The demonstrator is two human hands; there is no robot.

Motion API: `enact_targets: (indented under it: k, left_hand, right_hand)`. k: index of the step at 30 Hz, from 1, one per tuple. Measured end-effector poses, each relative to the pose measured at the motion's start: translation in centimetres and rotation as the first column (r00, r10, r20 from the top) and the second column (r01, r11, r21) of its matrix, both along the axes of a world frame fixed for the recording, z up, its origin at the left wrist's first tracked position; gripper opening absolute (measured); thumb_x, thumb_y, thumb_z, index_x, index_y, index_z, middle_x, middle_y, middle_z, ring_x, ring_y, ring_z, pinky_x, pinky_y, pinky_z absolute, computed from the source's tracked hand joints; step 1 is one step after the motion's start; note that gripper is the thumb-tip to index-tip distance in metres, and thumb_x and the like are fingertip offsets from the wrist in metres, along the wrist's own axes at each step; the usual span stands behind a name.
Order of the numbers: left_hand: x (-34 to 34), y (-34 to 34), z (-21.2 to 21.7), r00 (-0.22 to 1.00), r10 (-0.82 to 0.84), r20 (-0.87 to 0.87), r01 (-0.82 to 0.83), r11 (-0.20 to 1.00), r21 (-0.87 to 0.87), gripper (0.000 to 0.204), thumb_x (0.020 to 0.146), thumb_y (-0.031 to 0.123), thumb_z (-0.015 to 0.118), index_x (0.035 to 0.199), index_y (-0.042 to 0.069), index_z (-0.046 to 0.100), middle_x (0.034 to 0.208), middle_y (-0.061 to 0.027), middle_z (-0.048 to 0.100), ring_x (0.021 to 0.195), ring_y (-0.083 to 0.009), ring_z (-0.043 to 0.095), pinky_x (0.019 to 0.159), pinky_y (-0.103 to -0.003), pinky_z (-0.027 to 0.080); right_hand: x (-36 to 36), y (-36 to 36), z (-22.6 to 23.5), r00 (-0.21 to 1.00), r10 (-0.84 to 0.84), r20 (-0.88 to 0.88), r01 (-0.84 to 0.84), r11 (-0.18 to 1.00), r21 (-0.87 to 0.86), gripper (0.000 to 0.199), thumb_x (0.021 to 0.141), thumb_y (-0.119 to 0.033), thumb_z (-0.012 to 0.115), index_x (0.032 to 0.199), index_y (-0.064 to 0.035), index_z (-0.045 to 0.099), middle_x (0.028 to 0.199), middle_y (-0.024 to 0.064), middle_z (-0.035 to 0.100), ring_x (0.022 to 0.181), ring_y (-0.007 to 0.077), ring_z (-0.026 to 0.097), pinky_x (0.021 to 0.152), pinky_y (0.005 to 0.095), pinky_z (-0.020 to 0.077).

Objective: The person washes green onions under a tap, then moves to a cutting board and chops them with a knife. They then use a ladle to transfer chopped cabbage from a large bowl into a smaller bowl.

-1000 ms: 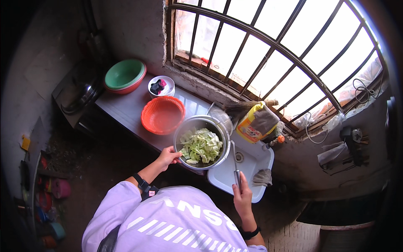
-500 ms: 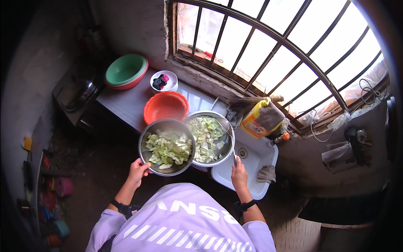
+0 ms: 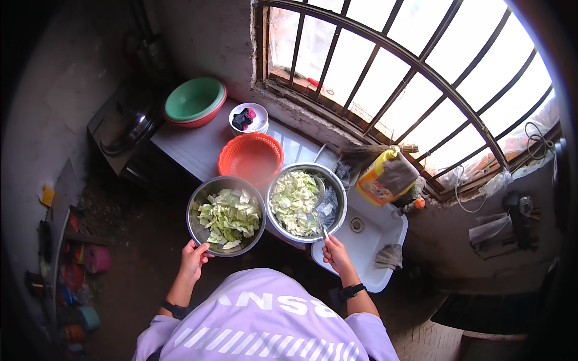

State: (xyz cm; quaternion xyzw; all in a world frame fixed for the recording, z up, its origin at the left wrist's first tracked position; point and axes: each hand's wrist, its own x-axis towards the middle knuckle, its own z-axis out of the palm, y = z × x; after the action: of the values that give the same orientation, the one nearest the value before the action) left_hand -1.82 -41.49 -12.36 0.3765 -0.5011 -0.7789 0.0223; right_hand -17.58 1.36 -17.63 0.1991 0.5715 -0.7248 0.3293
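My left hand grips the near rim of a steel bowl filled with chopped green cabbage, held out over the floor in front of the counter. My right hand holds the handle of a metal ladle that reaches into a second steel bowl of pale chopped cabbage. This second bowl rests at the counter's front edge, beside the white sink.
An orange plastic colander sits behind the bowls. Further back are a stacked green and red basin and a small white dish. A yellow bottle and a hand broom stand under the barred window. A dark stove is left.
A second bowl of cabbage has come away from the first; my left hand now holds it out to the left. My right hand has moved from the sink edge to the ladle handle.
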Motion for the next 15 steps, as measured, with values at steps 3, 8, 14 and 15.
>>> enact_targets:
  k: [3, 8, 14, 15]
  left_hand:
    - [0.1, -0.1, -0.2, 1.000, -0.008, 0.011, 0.008, 1.000, 0.001, 0.012, 0.088, 0.007, 0.066, 0.088, 0.008, 0.054, 0.081, -0.0063, 0.067, 0.061, -0.0128, 0.066, 0.044, -0.018, 0.040]
    - [-0.5, 0.1, -0.5, 0.999, -0.036, 0.011, 0.036, 0.999, 0.010, 0.012, 0.088, 0.006, 0.066, 0.088, 0.008, 0.054, 0.082, -0.0069, 0.067, 0.061, -0.0132, 0.066, 0.044, -0.018, 0.040]
    - [-1.6, 0.6, -0.1, 0.998, -0.063, 0.007, 0.062, 0.998, 0.008, 0.011, 0.088, 0.006, 0.065, 0.089, 0.007, 0.054, 0.083, -0.0069, 0.067, 0.062, -0.0129, 0.066, 0.044, -0.017, 0.040]
    - [-1.8, 0.6, -0.2, 0.997, -0.075, -0.001, 0.075, 0.997, 0.009, 0.011, 0.088, 0.006, 0.065, 0.089, 0.007, 0.054, 0.083, -0.0068, 0.067, 0.062, -0.0129, 0.066, 0.044, -0.017, 0.040]
  right_hand:
    - [0.6, -0.6, 0.1, 0.996, -0.003, 0.094, 0.020, 0.984, -0.176, 0.021, 0.101, -0.021, 0.049, 0.118, -0.0086, 0.051, 0.069, 0.0003, 0.048, 0.047, 0.0044, 0.037, 0.042, 0.0214, 0.0356]
    - [0.9, -1.6, -1.1, 0.973, -0.054, 0.226, 0.138, 0.917, -0.373, 0.010, 0.101, -0.022, 0.051, 0.105, -0.0120, 0.051, 0.072, 0.0022, 0.052, 0.047, 0.0038, 0.035, 0.042, 0.0195, 0.0301]
    - [1.7, -0.5, -2.0, 0.923, -0.133, 0.362, 0.302, 0.834, -0.463, 0.009, 0.101, -0.020, 0.051, 0.104, -0.0123, 0.050, 0.072, 0.0038, 0.052, 0.045, 0.0020, 0.034, 0.038, 0.0160, 0.0278]
    - [1.9, -0.3, -2.0, 0.908, -0.138, 0.395, 0.329, 0.819, -0.471, 0.009, 0.101, -0.020, 0.052, 0.104, -0.0122, 0.050, 0.073, 0.0039, 0.052, 0.045, 0.0018, 0.035, 0.038, 0.0156, 0.0277]
